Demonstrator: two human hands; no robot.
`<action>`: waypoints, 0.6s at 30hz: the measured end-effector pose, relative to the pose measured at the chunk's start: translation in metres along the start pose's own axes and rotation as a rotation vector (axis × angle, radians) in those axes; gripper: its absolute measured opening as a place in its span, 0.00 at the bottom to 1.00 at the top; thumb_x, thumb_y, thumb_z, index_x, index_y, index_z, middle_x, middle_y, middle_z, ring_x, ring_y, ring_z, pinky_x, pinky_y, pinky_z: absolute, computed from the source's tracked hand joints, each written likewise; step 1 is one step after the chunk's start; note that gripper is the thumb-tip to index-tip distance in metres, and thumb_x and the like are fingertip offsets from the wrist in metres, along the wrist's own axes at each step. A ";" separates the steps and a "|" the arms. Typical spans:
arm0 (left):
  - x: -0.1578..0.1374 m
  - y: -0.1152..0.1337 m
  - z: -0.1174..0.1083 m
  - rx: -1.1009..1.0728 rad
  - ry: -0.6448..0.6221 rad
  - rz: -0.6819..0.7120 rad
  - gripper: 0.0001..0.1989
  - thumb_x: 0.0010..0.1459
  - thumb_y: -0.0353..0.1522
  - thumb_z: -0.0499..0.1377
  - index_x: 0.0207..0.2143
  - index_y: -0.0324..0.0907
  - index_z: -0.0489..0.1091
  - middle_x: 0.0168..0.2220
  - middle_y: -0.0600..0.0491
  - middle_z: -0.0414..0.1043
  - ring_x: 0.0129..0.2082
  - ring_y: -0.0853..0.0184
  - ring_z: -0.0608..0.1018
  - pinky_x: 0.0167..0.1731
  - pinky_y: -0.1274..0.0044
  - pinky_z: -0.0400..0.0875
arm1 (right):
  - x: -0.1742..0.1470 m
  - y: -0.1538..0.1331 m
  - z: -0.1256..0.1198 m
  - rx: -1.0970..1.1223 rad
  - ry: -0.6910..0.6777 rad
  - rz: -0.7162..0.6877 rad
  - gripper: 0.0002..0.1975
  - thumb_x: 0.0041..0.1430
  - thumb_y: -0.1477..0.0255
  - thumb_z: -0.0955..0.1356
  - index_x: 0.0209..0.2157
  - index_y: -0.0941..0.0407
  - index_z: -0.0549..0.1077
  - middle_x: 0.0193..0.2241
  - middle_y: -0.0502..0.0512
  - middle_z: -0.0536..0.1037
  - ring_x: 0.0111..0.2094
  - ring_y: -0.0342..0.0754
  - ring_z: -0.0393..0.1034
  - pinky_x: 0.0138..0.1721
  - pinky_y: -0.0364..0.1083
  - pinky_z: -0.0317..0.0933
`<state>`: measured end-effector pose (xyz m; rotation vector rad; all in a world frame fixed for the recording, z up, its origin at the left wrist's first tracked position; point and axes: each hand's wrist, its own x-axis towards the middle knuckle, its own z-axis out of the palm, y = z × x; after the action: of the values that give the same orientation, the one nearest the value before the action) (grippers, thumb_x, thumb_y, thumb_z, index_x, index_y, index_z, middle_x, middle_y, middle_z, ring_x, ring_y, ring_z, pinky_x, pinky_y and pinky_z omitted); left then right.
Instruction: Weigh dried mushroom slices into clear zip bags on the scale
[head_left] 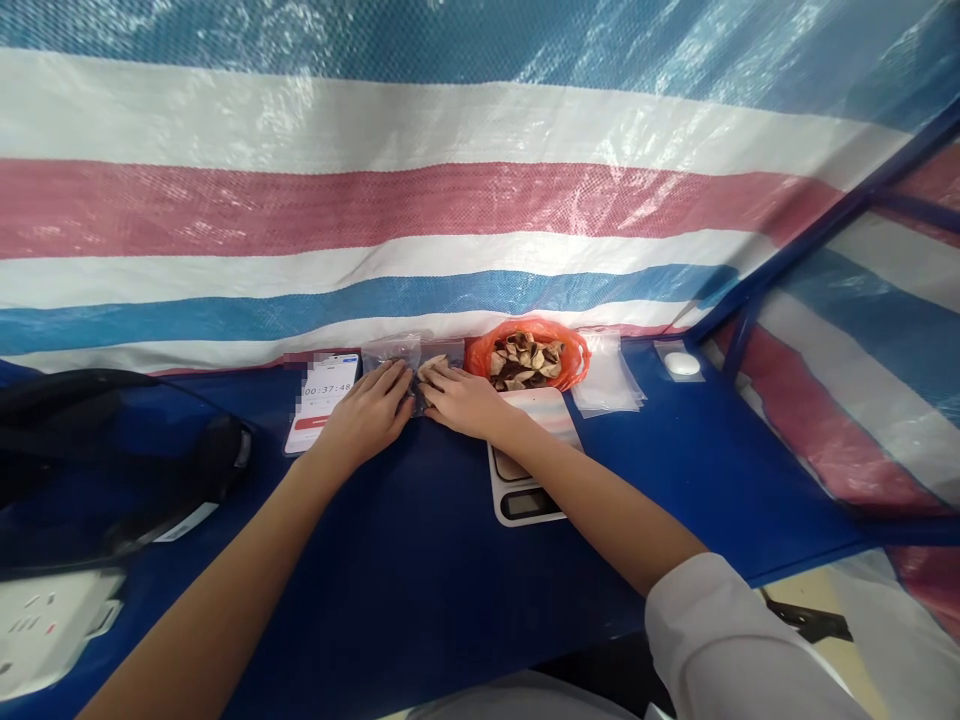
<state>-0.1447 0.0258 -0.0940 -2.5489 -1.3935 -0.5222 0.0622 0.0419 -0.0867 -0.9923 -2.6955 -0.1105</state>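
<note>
As the head view shows, smooth clear plastic bags (395,347) lie on the blue table (412,570) under the left hand (375,405) and the right hand (459,400), while just right of them a crinkled orange bag (580,370) holds curled, dry-looking brown pieces (527,360). A round-cornered scale (497,495) sits beneath the right forearm (592,490). Both hands lie palm down, fingers bent; whether they pinch anything cannot be told.

We see the desk (420,560) in deep blue and the sheet (420,210) banded in blue, white and dusky red. We note the bag (477,356) in orange-red, the dried pieces (525,360) in mottled brown and cream, the scale (517,487) cased in white, and the sleeve (720,620) in pale grey.
</note>
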 end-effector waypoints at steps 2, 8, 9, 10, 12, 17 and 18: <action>0.000 0.002 -0.001 0.007 0.017 -0.007 0.24 0.70 0.36 0.47 0.58 0.32 0.71 0.61 0.35 0.70 0.62 0.46 0.72 0.61 0.56 0.69 | 0.000 -0.001 -0.002 -0.021 0.021 -0.017 0.20 0.70 0.69 0.64 0.57 0.65 0.72 0.62 0.68 0.71 0.64 0.60 0.64 0.64 0.54 0.62; 0.000 0.018 -0.008 0.021 0.122 -0.035 0.21 0.69 0.37 0.49 0.56 0.37 0.73 0.58 0.38 0.74 0.59 0.49 0.75 0.61 0.56 0.68 | -0.013 -0.003 -0.015 -0.081 0.101 -0.076 0.17 0.71 0.72 0.61 0.52 0.63 0.76 0.60 0.63 0.74 0.63 0.59 0.66 0.66 0.54 0.60; -0.001 0.023 -0.009 0.023 0.141 -0.036 0.20 0.69 0.36 0.49 0.55 0.38 0.73 0.57 0.39 0.74 0.59 0.49 0.75 0.62 0.57 0.68 | -0.018 -0.003 -0.018 -0.079 0.121 -0.080 0.17 0.71 0.72 0.61 0.52 0.62 0.77 0.59 0.61 0.75 0.63 0.58 0.66 0.66 0.54 0.60; -0.001 0.029 -0.010 0.024 0.158 -0.035 0.20 0.69 0.36 0.50 0.55 0.38 0.73 0.56 0.39 0.75 0.59 0.49 0.75 0.62 0.57 0.67 | -0.024 -0.002 -0.021 -0.072 0.141 -0.083 0.17 0.71 0.73 0.61 0.52 0.61 0.77 0.58 0.60 0.76 0.63 0.58 0.66 0.66 0.54 0.60; -0.001 0.043 -0.011 0.020 0.185 -0.038 0.19 0.69 0.36 0.51 0.55 0.39 0.73 0.56 0.41 0.76 0.59 0.50 0.75 0.62 0.57 0.67 | -0.038 -0.001 -0.027 -0.054 0.183 -0.072 0.16 0.71 0.73 0.62 0.53 0.60 0.77 0.57 0.59 0.77 0.63 0.57 0.67 0.66 0.54 0.60; -0.002 0.080 -0.006 -0.012 0.201 -0.059 0.18 0.69 0.35 0.51 0.54 0.40 0.74 0.56 0.42 0.76 0.59 0.53 0.75 0.63 0.59 0.66 | -0.082 0.010 -0.042 0.035 0.280 0.030 0.15 0.70 0.72 0.63 0.51 0.56 0.79 0.56 0.58 0.78 0.61 0.54 0.70 0.64 0.54 0.63; -0.002 0.086 -0.004 -0.014 0.194 -0.060 0.18 0.69 0.35 0.51 0.54 0.39 0.74 0.56 0.41 0.76 0.59 0.53 0.75 0.63 0.59 0.66 | -0.093 0.014 -0.045 0.051 0.291 0.056 0.15 0.70 0.73 0.63 0.50 0.56 0.80 0.56 0.57 0.79 0.61 0.53 0.70 0.64 0.53 0.64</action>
<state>-0.0737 -0.0238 -0.0906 -2.3979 -1.4037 -0.7692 0.1488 -0.0130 -0.0690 -0.9541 -2.3939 -0.1609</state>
